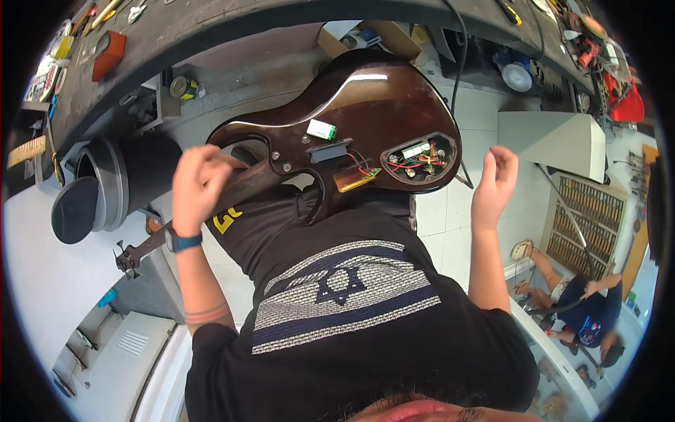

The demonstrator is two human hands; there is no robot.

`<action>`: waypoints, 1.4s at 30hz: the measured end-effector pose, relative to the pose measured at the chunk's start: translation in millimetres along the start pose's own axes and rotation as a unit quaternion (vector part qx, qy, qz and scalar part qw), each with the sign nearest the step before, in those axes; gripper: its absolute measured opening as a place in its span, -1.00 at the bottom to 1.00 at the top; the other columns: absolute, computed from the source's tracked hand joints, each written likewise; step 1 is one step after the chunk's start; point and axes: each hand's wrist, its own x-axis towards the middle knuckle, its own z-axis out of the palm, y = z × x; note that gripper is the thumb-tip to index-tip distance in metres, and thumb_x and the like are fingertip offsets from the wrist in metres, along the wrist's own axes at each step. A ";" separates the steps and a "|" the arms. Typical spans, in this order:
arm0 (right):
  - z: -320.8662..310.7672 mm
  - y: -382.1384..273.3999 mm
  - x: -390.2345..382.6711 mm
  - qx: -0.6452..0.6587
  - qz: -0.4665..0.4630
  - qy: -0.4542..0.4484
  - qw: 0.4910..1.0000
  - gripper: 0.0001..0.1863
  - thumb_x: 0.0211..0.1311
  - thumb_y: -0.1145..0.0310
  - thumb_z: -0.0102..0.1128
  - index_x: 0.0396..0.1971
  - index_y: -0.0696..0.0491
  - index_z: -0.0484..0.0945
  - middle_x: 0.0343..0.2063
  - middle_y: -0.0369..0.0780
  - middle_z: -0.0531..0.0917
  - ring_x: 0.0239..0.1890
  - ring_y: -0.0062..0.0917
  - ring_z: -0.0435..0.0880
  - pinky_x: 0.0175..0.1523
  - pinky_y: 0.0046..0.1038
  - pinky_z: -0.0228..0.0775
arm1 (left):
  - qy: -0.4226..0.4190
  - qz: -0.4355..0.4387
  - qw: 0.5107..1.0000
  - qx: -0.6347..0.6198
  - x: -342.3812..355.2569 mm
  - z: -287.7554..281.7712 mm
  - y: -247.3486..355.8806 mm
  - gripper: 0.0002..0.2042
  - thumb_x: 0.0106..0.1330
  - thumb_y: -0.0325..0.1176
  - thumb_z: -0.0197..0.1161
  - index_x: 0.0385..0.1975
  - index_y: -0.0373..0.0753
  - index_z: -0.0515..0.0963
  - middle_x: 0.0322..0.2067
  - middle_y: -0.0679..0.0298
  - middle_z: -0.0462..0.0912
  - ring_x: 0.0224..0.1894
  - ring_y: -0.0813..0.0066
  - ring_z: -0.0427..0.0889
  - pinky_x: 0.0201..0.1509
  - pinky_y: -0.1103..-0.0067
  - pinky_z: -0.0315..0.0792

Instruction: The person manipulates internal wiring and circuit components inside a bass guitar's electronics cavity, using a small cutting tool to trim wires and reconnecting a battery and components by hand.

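A dark brown bass guitar (390, 95) lies back side up across my lap, its neck (151, 246) running down-left to the headstock. A white-green battery (320, 129) rests on the body above a grey battery box (328, 153), wired to a small board beside an open shallow recess (351, 184). The control cavity (418, 158) is uncovered, showing wires and parts. My left hand (200, 183) is raised over the neck, fingers loosely bent, holding nothing visible. My right hand (496, 179) is raised right of the body, fingers loosely curled apart, nothing visible in it.
A dark workbench (211, 22) with tools crosses the top; a cable hangs from it. A black bin (133, 179) stands left. A pale sloped panel (548, 141) and drawer rack (583, 225) are right. Another person (594, 309) works at lower right.
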 end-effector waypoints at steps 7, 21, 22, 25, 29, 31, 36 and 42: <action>90.7 -46.8 61.7 -0.275 -0.281 -0.182 0.901 -0.74 0.56 0.35 0.36 0.11 0.13 0.66 0.04 -0.14 0.69 0.16 -0.24 0.68 0.26 -0.21 0.49 | -0.011 0.005 0.985 0.170 -55.4 69.2 -1.8 -0.28 0.13 0.03 0.66 0.28 -0.20 0.64 0.10 0.15 0.77 0.24 0.07 0.67 0.33 0.20 0.38; 121.5 5.8 103.8 -0.124 -0.009 -0.261 0.957 -0.50 0.79 0.07 0.12 0.34 0.20 0.61 0.20 0.00 0.77 0.27 -0.27 0.74 0.42 -0.28 0.49 | 0.029 0.010 0.984 0.173 -60.4 73.3 -0.3 -0.36 0.13 -0.05 0.66 0.21 -0.16 0.69 0.01 0.22 0.79 0.12 0.11 0.70 0.27 0.22 0.44; 122.0 8.1 104.0 -0.124 -0.008 -0.260 0.958 -0.50 0.79 0.07 0.12 0.34 0.20 0.61 0.20 0.00 0.77 0.27 -0.27 0.74 0.42 -0.28 0.49 | 0.035 0.012 0.984 0.171 -60.0 73.6 -0.2 -0.37 0.13 -0.06 0.66 0.21 -0.17 0.69 0.00 0.22 0.79 0.11 0.11 0.70 0.26 0.22 0.44; 124.6 14.6 101.2 -0.157 -0.053 -0.240 0.956 -0.51 0.77 0.08 0.14 0.33 0.19 0.62 0.21 0.01 0.78 0.27 -0.23 0.75 0.41 -0.27 0.50 | 0.030 0.012 0.985 0.171 -59.6 73.4 0.7 -0.37 0.14 -0.09 0.64 0.21 -0.20 0.68 0.03 0.20 0.80 0.14 0.10 0.70 0.24 0.21 0.43; 127.2 13.4 101.3 -0.146 -0.017 -0.248 0.957 -0.51 0.75 0.10 0.17 0.33 0.21 0.63 0.22 0.04 0.77 0.29 -0.19 0.75 0.42 -0.26 0.50 | 0.031 0.014 0.983 0.180 -59.2 72.8 0.1 -0.38 0.12 -0.10 0.65 0.20 -0.18 0.69 -0.03 0.22 0.79 0.10 0.11 0.71 0.24 0.25 0.44; 127.4 16.2 103.4 -0.129 -0.012 -0.249 0.960 -0.51 0.74 0.10 0.18 0.33 0.21 0.63 0.22 0.04 0.77 0.30 -0.20 0.75 0.42 -0.27 0.50 | 0.032 0.013 0.983 0.179 -58.9 74.9 -0.3 -0.39 0.13 -0.10 0.65 0.19 -0.18 0.69 -0.03 0.22 0.79 0.10 0.11 0.71 0.23 0.25 0.44; 130.5 16.0 102.6 -0.123 0.007 -0.246 0.961 -0.51 0.73 0.12 0.21 0.32 0.23 0.64 0.21 0.01 0.78 0.29 -0.27 0.75 0.42 -0.30 0.50 | 0.036 0.016 0.983 0.181 -58.9 76.2 -0.3 -0.40 0.13 -0.10 0.64 0.19 -0.18 0.69 -0.03 0.22 0.79 0.09 0.12 0.71 0.21 0.25 0.44; 128.3 15.6 103.0 -0.135 -0.004 -0.243 0.960 -0.50 0.72 0.13 0.23 0.32 0.25 0.63 0.22 0.02 0.78 0.30 -0.27 0.75 0.44 -0.32 0.50 | 0.029 0.010 0.983 0.182 -56.6 76.3 -0.1 -0.40 0.14 -0.09 0.64 0.18 -0.18 0.69 -0.04 0.23 0.79 0.09 0.13 0.71 0.21 0.24 0.43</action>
